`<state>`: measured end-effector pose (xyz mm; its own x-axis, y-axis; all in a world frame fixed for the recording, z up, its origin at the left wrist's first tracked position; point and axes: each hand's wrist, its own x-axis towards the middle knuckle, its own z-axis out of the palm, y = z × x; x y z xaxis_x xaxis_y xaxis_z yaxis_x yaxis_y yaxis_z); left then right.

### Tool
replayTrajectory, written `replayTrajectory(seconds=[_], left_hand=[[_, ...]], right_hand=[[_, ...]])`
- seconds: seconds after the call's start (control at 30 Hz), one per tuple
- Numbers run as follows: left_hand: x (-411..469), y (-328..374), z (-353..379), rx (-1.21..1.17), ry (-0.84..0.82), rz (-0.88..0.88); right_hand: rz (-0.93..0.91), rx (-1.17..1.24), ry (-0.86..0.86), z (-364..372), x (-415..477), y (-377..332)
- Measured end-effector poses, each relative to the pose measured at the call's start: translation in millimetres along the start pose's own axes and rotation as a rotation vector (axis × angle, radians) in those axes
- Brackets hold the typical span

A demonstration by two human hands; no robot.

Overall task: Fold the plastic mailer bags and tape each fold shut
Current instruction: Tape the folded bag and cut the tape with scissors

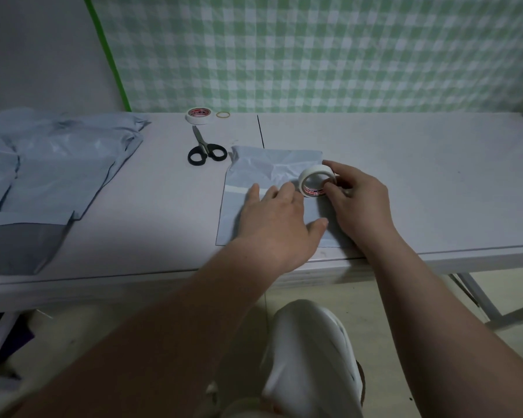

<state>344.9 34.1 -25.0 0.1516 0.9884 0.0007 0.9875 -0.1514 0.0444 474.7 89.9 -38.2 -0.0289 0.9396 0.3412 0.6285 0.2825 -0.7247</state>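
The mailer bag (263, 173) lies near the front edge of the table (420, 182), the left hand (280, 220) pressing it flat with straight fingers. At the bag's 2 o'clock, the right hand (358, 202) pinches a tape roll (314, 180) upright.

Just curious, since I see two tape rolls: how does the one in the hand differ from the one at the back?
The held tape roll stands on edge, pinched by the right hand over the mailer bag; the far tape roll lies flat and untouched on the table beside a rubber band. Both are white with red-printed cores.
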Motion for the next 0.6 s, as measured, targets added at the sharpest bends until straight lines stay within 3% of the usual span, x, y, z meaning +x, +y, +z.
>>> replayTrajectory(seconds=[0.33, 0.6], left_hand=[[-1, 0, -1, 0.028, -0.016, -0.009], [5, 7, -4, 0.109, -0.064, -0.014]], right_hand=[[-0.057, -0.261, 0.091, -12, 3, 15], [-0.090, -0.318, 0.105, -12, -1, 14]])
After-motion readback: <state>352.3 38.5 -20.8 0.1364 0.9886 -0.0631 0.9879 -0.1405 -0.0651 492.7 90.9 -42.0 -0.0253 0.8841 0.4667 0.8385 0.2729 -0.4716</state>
